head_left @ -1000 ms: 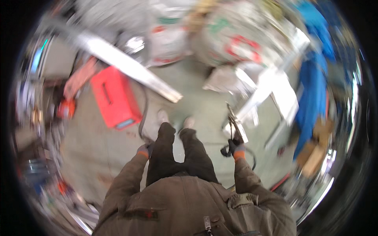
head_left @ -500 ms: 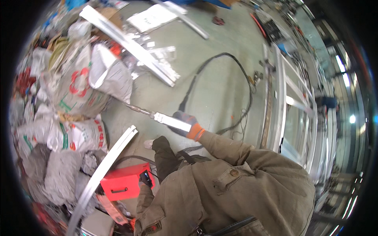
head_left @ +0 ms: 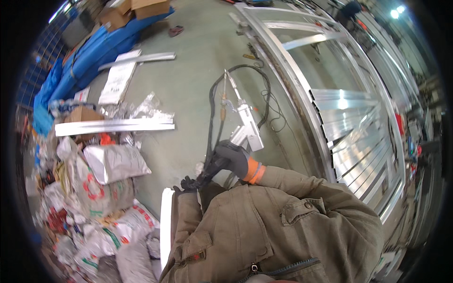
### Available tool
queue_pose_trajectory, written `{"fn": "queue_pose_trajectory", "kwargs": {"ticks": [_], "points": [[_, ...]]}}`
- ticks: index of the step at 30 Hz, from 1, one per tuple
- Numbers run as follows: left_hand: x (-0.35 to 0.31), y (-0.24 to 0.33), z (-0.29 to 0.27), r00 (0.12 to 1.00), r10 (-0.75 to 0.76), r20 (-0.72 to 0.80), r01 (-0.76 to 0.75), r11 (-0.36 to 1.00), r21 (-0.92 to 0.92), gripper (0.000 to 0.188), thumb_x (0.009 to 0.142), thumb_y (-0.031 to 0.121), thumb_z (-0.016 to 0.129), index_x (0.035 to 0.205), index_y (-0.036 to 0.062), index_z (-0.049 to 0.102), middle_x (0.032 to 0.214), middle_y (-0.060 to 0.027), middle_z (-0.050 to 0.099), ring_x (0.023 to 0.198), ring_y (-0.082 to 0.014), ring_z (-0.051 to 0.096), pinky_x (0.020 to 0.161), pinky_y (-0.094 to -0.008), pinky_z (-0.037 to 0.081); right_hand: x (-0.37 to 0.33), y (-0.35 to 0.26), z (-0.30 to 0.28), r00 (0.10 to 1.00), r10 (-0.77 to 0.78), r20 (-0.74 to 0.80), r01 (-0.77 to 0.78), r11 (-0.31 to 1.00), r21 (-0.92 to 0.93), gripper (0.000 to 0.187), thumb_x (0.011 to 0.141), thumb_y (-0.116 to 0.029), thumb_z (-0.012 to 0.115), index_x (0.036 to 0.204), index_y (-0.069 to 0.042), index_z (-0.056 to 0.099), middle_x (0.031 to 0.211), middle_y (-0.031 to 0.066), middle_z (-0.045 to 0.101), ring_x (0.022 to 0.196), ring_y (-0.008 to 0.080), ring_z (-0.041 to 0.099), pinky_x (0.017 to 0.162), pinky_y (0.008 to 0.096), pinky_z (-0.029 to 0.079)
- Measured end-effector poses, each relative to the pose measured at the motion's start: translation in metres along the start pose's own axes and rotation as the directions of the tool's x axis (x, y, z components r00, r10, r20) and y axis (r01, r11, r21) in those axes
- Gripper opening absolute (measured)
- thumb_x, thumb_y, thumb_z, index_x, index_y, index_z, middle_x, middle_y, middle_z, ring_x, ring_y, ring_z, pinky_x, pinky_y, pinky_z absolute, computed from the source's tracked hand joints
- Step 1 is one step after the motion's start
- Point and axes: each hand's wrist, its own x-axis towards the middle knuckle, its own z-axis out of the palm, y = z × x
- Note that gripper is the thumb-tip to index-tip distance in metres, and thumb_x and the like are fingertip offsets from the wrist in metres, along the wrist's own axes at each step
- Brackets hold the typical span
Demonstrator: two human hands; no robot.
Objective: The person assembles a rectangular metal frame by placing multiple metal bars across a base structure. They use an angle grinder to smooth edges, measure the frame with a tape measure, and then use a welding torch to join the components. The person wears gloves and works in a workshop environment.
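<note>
My right hand, in a dark glove with an orange cuff, is closed round the grip of a silver handheld welding gun. The gun's long thin nozzle points away from me and slightly left, above the floor. From its grip a thick black cable runs down toward my body. My left hand, in a dark glove, is at this cable with its fingers bent round it; dark on dark, the exact grip is hard to make out. A white metal profile stands beside my left sleeve.
A black hose loops across the floor ahead. To the right stands a large aluminium frame. Plastic sacks and scrap are heaped at left, with a profile across them. Cardboard boxes rest on blue sheeting far left.
My view has turned left. The gun has swung from pointing left to pointing ahead. My left hand has left the red box-shaped machine and come to the cable beside my right hand.
</note>
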Motion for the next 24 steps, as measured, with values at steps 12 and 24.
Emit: {"fn": "queue_pose_trajectory", "kwargs": {"ticks": [12, 24], "points": [[0.095, 0.294, 0.119, 0.902, 0.371, 0.219, -0.359, 0.929, -0.092, 0.095, 0.098, 0.077, 0.051, 0.166, 0.0123, 0.036, 0.161, -0.0118, 0.047, 0.139, -0.0384, 0.050, 0.107, -0.0576, 0.048, 0.119, 0.040, 0.007, 0.992, -0.058, 0.114, -0.022, 0.799, 0.600, 0.037, 0.112, -0.033, 0.054, 0.131, -0.001, 0.060, 0.124, 0.0139, 0.068, 0.122, 0.0283, 0.067, 0.115, 0.0510, 0.052], [0.139, 0.410, 0.289, 0.760, 0.221, 0.611, -0.126, 0.973, -0.196, 0.092, 0.099, 0.075, 0.047, 0.166, 0.0140, 0.037, 0.171, -0.0096, 0.036, 0.151, -0.0392, 0.039, 0.116, -0.0588, 0.042, 0.161, -0.008, 0.087, 0.974, -0.225, 0.043, 0.144, 0.748, 0.648, 0.041, 0.108, -0.036, 0.057, 0.120, 0.002, 0.066, 0.124, 0.0233, 0.070, 0.124, 0.0404, 0.067, 0.116, 0.0587, 0.050]]}}
